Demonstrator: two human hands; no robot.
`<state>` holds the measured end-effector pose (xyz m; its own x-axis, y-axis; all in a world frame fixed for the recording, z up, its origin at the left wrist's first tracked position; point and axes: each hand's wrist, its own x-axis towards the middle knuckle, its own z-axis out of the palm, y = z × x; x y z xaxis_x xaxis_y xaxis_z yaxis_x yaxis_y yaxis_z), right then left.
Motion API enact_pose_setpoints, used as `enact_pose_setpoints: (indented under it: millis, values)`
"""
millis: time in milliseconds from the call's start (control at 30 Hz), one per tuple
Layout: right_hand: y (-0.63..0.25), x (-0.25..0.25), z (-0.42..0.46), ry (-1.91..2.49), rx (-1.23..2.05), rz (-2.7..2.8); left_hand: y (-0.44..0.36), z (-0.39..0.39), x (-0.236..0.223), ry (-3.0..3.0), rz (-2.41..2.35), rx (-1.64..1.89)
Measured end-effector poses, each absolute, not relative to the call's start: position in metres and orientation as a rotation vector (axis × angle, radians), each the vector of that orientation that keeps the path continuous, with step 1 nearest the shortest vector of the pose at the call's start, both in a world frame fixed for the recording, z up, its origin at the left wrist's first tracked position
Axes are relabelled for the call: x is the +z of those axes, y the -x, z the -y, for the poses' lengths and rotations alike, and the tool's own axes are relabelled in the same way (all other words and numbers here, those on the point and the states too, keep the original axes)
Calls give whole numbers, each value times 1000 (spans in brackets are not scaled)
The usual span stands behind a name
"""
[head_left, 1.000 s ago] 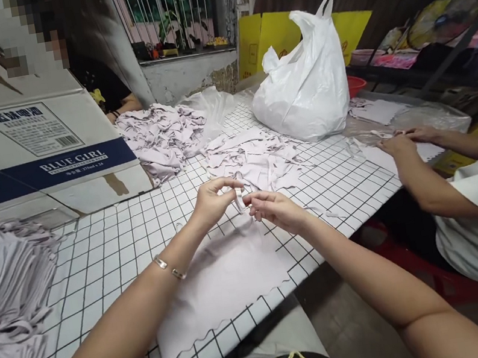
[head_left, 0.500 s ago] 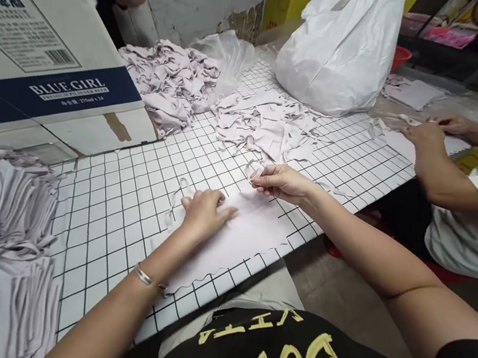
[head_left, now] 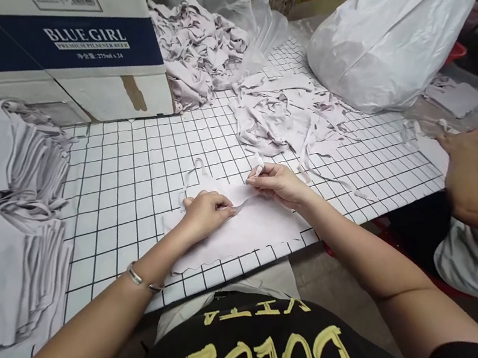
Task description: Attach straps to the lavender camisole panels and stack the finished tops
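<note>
A pale pink camisole with thin straps lies flat near the front edge of the table. My left hand rests on its left part, thumb and forefinger closed on the upper edge of the fabric. My right hand pinches the same edge farther right, by a strap whose end sticks up above the fingers. Between the two hands the edge is drawn into a taut line. A loose strap loops up behind my left hand. The exact grip under my right fingers is partly hidden.
Stacked pale garments stand at the left, before a beer carton. Fabric scraps lie beyond my hands, with a larger heap behind. A white plastic bag stands back right. A co-worker's hands handle fabric at right.
My left hand has gone from lying spread on the camisole to pinching its edge. The right hand keeps its pinch, and the edge between them is now stretched. The view has tilted down.
</note>
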<state>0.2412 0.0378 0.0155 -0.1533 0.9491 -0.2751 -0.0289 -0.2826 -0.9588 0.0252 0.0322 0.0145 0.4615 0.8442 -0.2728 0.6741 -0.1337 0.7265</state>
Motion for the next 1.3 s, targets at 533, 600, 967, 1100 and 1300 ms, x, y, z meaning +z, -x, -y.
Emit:
enact_pose_setpoints:
  millis: [533,600,967,1100,1300]
  values:
    - [-229,6,-30,1198,1220,1997,-27,-26,-2,-1893,-1314,449]
    - [-228,6,-30,1196,1206,2011,-28,-25,-1,-1891,-1319,439]
    - [-225,5,-26,1203,1148,2041,-28,-23,0,-1894,-1304,433]
    - [-213,-5,-27,1206,1159,1946,-36,-27,0,-1919,-1289,394]
    - [-242,2,-20,1734,609,1601,5,-20,6,-2105,-1510,510]
